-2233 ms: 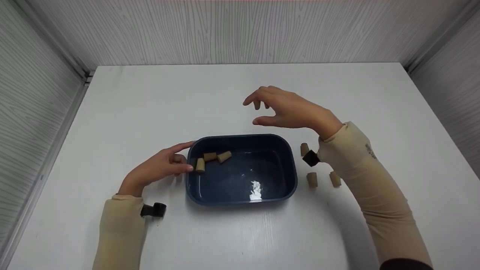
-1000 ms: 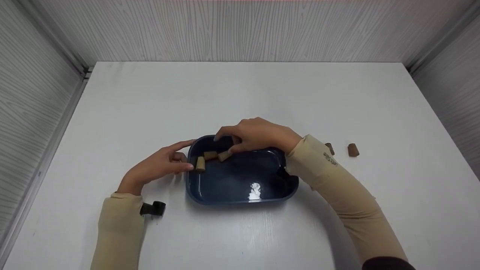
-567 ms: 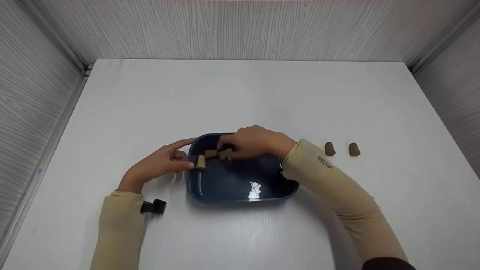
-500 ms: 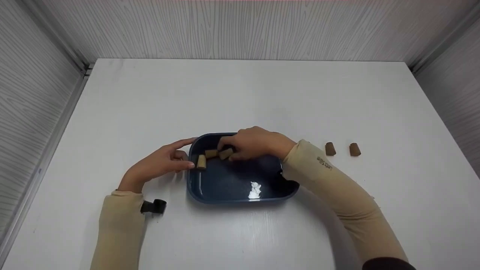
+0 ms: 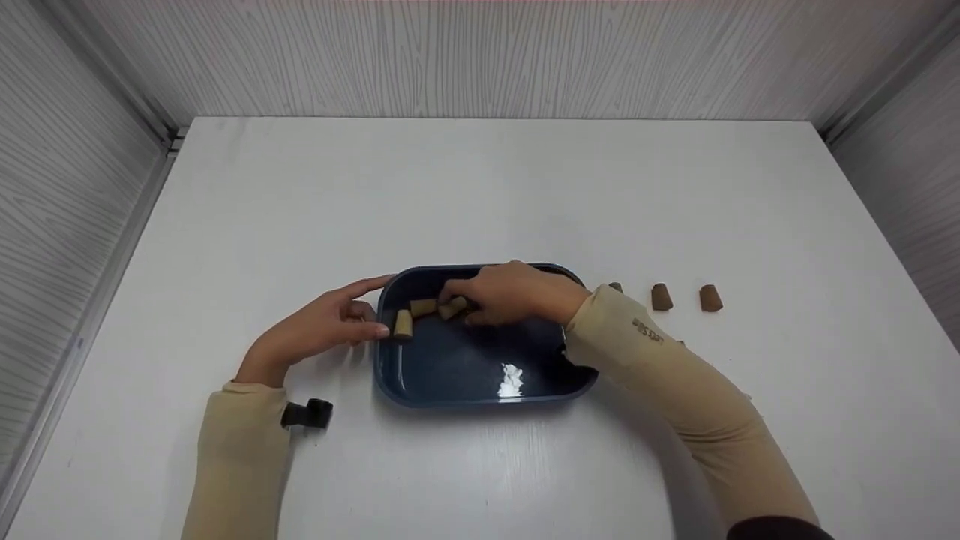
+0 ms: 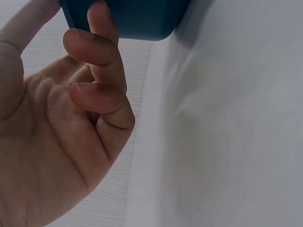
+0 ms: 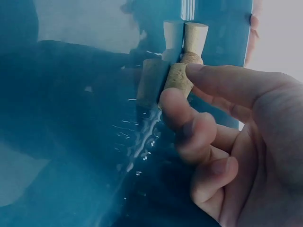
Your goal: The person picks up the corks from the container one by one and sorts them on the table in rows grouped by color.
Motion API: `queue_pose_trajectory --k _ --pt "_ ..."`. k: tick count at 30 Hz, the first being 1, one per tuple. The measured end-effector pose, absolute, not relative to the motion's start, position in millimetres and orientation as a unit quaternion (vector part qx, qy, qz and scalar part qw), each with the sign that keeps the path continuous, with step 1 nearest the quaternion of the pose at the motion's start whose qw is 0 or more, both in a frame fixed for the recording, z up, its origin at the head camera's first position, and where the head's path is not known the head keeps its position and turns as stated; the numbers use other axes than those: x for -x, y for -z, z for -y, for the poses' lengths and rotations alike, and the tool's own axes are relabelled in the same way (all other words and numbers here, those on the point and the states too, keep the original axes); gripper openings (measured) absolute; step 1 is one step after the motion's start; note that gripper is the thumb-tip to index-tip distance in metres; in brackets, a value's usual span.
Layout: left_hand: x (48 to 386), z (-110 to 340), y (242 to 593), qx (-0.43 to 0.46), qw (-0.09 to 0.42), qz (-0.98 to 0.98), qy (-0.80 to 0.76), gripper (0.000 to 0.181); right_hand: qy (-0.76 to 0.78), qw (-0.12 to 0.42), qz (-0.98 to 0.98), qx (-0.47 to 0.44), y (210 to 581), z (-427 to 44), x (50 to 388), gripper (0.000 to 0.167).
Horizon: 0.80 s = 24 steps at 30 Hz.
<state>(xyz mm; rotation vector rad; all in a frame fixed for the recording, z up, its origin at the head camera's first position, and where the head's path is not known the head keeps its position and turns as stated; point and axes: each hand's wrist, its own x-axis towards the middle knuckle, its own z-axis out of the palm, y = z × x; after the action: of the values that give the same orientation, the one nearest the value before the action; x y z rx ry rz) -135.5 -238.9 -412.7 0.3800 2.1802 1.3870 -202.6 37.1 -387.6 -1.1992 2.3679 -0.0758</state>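
right hand (image 5: 517, 294) has lowered, pinching a cork (image 7: 177, 79) in the tray (image 5: 457, 367)

glossy dark-blue tub (image 5: 450, 367) with three tapered tan corks (image 5: 403, 324) near its left end, one between right fingers (image 7: 176, 106)

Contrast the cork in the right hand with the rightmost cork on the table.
The pinched cork is inside the blue tub; the rightmost cork rests on the white table. The right hand grips the pinched cork, while neither hand touches the rightmost cork. The pinched cork looks yellower, the rightmost cork browner. Both are stubby.
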Motion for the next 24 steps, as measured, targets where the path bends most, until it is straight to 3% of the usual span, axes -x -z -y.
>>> queue_pose_trajectory --k 10,24 --pt "134.6 238.7 411.5 -0.136 0.261 -0.810 -0.507 0.071 0.009 0.246 -0.879 0.407 389.4 -37.5 201.0 0.035" --pt "136.6 239.5 413.3 -0.142 0.258 -0.817 -0.497 0.071 -0.003 0.218 -0.875 0.432 392.8 -36.7 200.7 0.020"
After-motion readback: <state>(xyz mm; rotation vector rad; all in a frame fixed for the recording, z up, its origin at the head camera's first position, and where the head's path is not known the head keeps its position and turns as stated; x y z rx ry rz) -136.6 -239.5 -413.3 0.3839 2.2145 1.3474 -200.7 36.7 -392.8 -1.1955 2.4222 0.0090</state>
